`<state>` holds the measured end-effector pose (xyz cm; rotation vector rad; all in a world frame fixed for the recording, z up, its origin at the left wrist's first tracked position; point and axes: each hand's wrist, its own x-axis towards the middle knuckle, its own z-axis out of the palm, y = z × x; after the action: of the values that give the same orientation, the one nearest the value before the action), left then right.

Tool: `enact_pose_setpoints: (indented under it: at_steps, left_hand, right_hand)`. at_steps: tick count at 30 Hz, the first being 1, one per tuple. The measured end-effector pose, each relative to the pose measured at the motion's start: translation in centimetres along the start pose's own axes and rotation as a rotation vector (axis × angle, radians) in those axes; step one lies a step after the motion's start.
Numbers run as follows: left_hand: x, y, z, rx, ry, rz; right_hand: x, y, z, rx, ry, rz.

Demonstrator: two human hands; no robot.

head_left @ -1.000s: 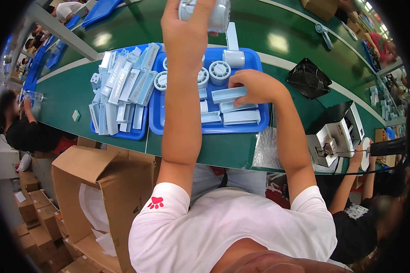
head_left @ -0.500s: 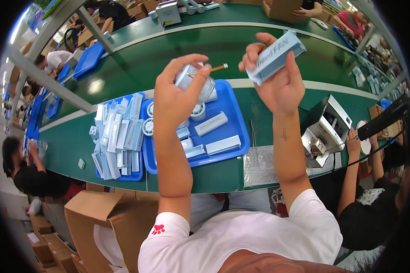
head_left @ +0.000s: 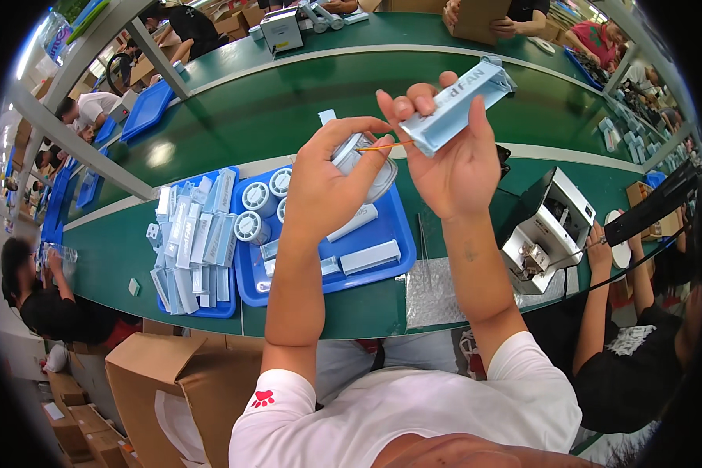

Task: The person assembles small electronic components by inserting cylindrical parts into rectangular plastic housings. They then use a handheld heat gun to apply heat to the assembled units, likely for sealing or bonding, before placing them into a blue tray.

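Note:
My left hand [head_left: 327, 183] is closed round a light-blue, round fan head [head_left: 381, 181], thumb and fingers gripping its rim. Thin orange wires [head_left: 386, 146] run from this piece toward the lower end of a light-blue fan handle shell [head_left: 468, 100]. That long, hollow shell lies slanted in my right hand [head_left: 456, 168], between the fingers and thumb, above the bench. The wires' far tip is hidden at the shell's end, so I cannot tell whether it is inside. Below my hands, a blue tray [head_left: 402, 234] holds round vented fan parts [head_left: 259, 198] and handle shells [head_left: 370, 256].
To the left, a second blue tray [head_left: 225, 310] is heaped with handle shells [head_left: 186, 242]. A white machine with an open front [head_left: 550, 226] stands at the right beside bubble wrap [head_left: 433, 292] and tweezers [head_left: 423, 242]. An open cardboard box [head_left: 152, 359] is at lower left. Co-workers sit around.
My hands have come closer together. The wires' tip, free in the air before, now meets the lower end of the handle shell. The shell has shifted slightly left and down.

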<state>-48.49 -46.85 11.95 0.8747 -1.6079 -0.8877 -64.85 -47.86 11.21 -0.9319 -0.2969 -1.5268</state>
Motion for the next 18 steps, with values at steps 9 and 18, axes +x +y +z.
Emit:
enact_pose_setpoints:
  at_steps: [9,18]
  left_hand:
    - [-0.1,0.6,-0.7,0.015,-0.051,0.048]
    - [0.1,0.3,-0.7,0.273,0.260,0.221]
  right_hand:
    - [-0.3,1.5,0.5,-0.607,-0.069,-0.110]
    - [-1.1,1.5,0.4,-1.184,-0.018,-0.318]
